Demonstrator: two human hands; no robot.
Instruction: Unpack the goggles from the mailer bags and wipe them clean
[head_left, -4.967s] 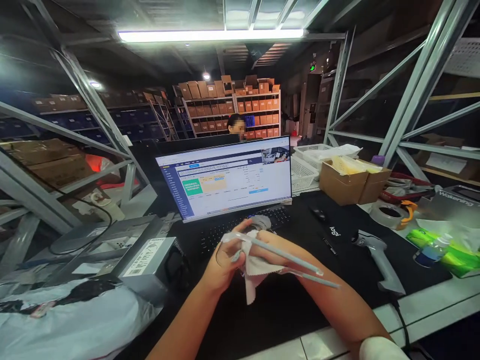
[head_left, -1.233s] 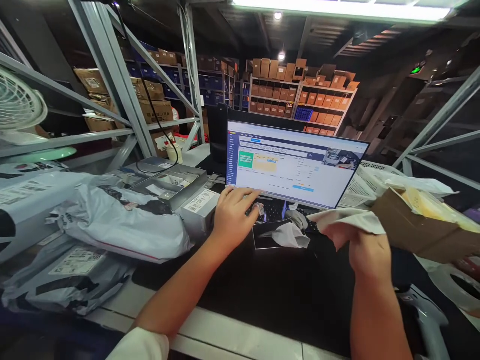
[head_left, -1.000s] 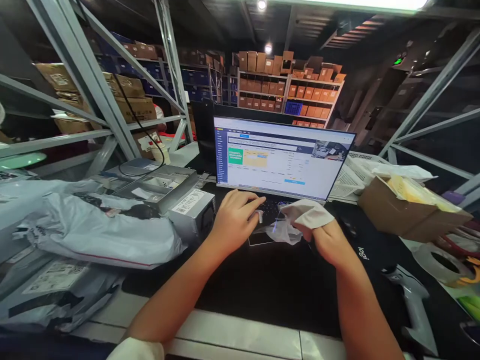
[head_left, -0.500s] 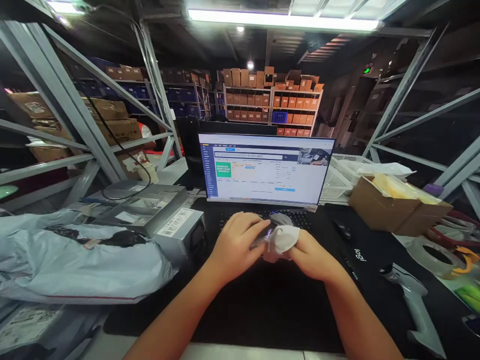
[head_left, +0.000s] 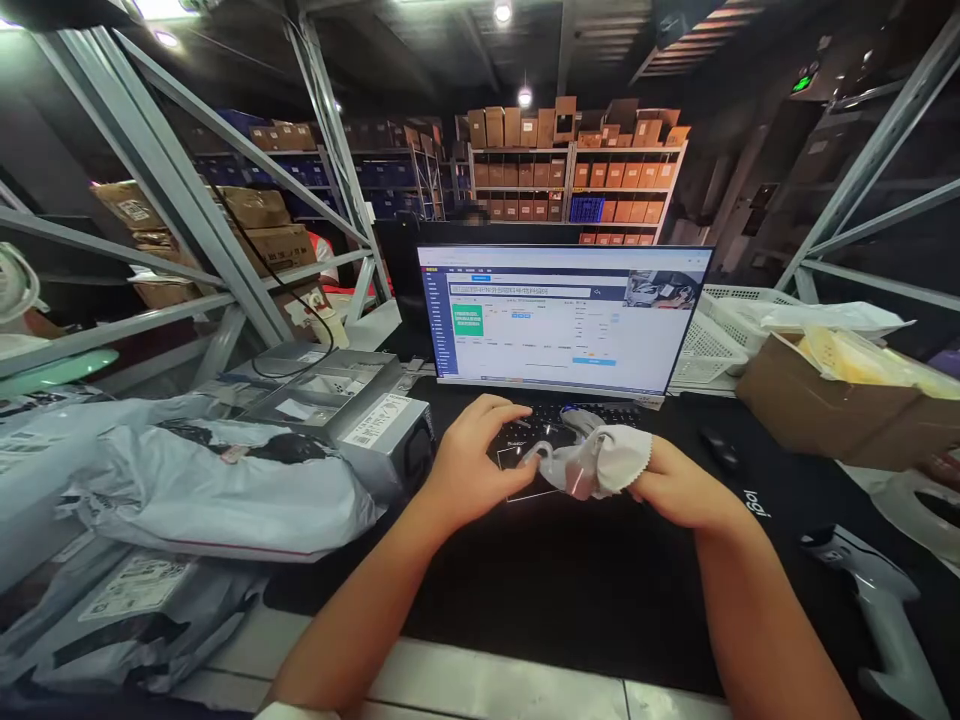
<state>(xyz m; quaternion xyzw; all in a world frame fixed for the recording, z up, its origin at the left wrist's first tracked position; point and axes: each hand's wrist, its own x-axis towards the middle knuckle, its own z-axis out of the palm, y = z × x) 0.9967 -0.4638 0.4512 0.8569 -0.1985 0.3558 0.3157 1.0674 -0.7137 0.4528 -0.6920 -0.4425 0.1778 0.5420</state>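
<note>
My right hand [head_left: 679,482] is closed on a pale grey cloth [head_left: 624,458] with a zigzag edge, its fingertips hidden behind the fabric. Bundled with the cloth is a clear, glossy curved piece [head_left: 576,475], too unclear to name. A darker grey rounded part [head_left: 581,420] sticks up behind it. My left hand [head_left: 474,462] is open, thumb and forefinger spread, with the thumb tip close to the clear piece's curved end; whether they touch I cannot tell. Both hands are above the black desk mat [head_left: 570,590], in front of a keyboard [head_left: 619,412].
A monitor [head_left: 555,330] stands behind the keyboard. Grey boxes [head_left: 382,440] and plastic-bagged parcels [head_left: 225,490] are piled at left. On the right lie a mouse [head_left: 721,450], a barcode scanner [head_left: 874,590], a tape roll [head_left: 919,510] and a cardboard box [head_left: 810,405]. White baskets [head_left: 709,345] stand behind.
My left hand has drawn away from the bundle, and its fingers have spread. The clear curved end now shows between the hands. The camera view has shifted.
</note>
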